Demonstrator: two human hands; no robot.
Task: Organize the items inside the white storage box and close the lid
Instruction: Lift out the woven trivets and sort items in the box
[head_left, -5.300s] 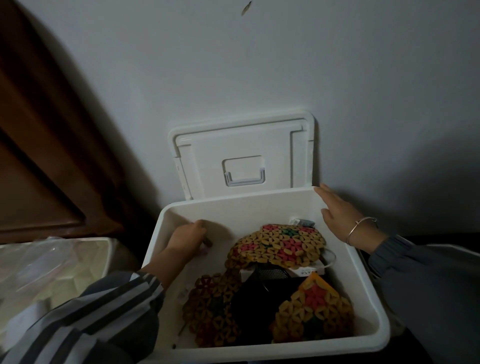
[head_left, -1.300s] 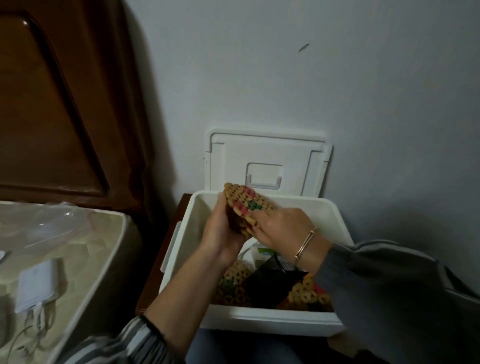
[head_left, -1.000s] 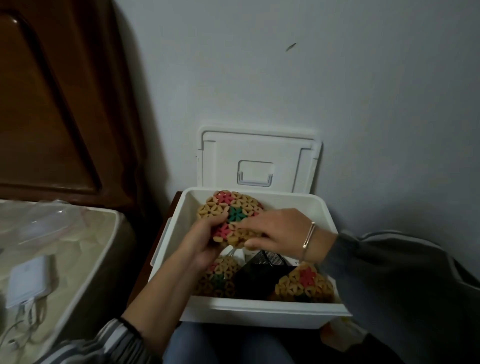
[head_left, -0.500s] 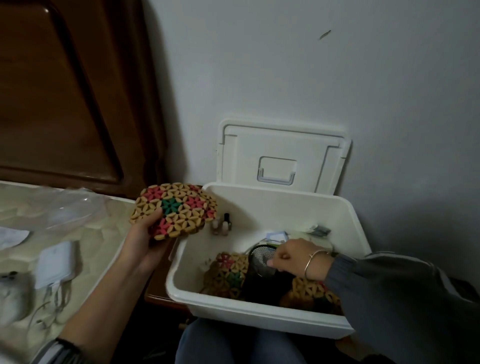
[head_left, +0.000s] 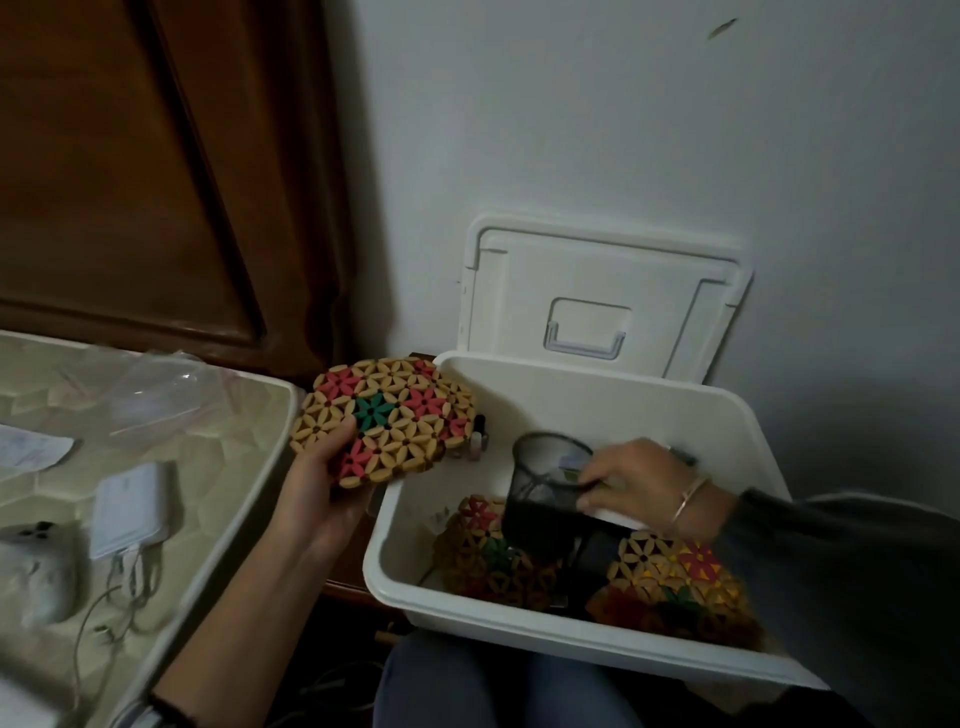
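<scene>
The white storage box (head_left: 582, 387) stands open against the wall, its lid (head_left: 597, 291) tipped up behind it. My left hand (head_left: 324, 493) grips a round bamboo flower-pattern mat (head_left: 387, 418) just outside the box's left wall. Inside the box, my right hand (head_left: 641, 480) holds the rim of a black mesh cup (head_left: 545, 491), which is tilted. Two more flower mats lie on the box floor, one at the left (head_left: 483, 553) and one at the right (head_left: 675, 577). Small bottles (head_left: 478, 441) stand near the back left corner.
A bed with a pale patterned cover (head_left: 208, 447) lies to the left, carrying a white power bank (head_left: 130, 501) with cable, a clear plastic bag (head_left: 156, 395) and a white stuffed object (head_left: 36, 566). A dark wooden headboard (head_left: 130, 182) rises behind it. My knees (head_left: 493, 686) sit below the box.
My left hand has carried the round mat out over the box's left edge. My right hand has reached down and tipped up the black mesh cup.
</scene>
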